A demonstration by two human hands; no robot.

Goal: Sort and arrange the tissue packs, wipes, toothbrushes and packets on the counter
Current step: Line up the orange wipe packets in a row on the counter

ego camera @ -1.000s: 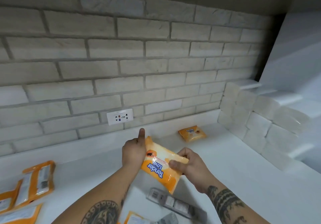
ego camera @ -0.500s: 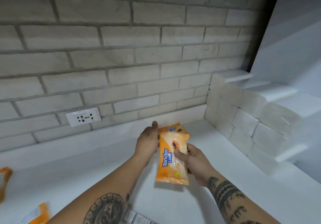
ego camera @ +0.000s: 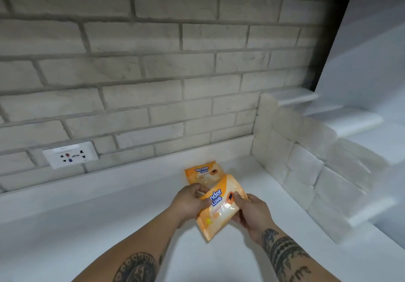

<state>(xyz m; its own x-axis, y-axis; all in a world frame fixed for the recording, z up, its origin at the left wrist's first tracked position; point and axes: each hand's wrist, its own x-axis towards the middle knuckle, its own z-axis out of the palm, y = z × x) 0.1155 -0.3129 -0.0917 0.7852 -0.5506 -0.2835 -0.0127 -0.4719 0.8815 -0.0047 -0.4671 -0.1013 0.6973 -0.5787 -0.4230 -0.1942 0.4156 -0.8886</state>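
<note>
Head view: a person's two bare forearms reach forward over a white counter set against a brick wall.
Counter point(ego camera: 87, 227): plain white and smooth, running left to right, with a low white upstand along the back where it meets the wall.
Wall point(ego camera: 153, 67): pale grey-white bricks with darker mortar lines, filling the upper half of the view.
Socket point(ego camera: 70, 154): a white outlet plate set into the brick at the left, just above the upstand.
Right side: a stepped stack of pale white blocks point(ego camera: 306, 167) rises from the counter's right end, with white ledges above it; a dark vertical strip stands behind its top.
Held wipes pack point(ego camera: 221, 207): an orange and white soft pack printed "Tender Love", tilted, its top end toward the wall, gripped between both hands just above the counter.
Left hand point(ego camera: 189, 203): fingers curled closed on the pack's left edge, thumb over its front, covering the first letters of the print.
Right hand point(ego camera: 252, 213): fingers wrapped under the pack's right edge, thumb pressed on its front.
Second wipes pack point(ego camera: 200, 173): same orange design, lying flat on the counter near the upstand; the held pack's top end overlaps its near edge in this view, and whether they touch cannot be told.
Forearms: both tattooed, entering from the bottom edge.
</note>
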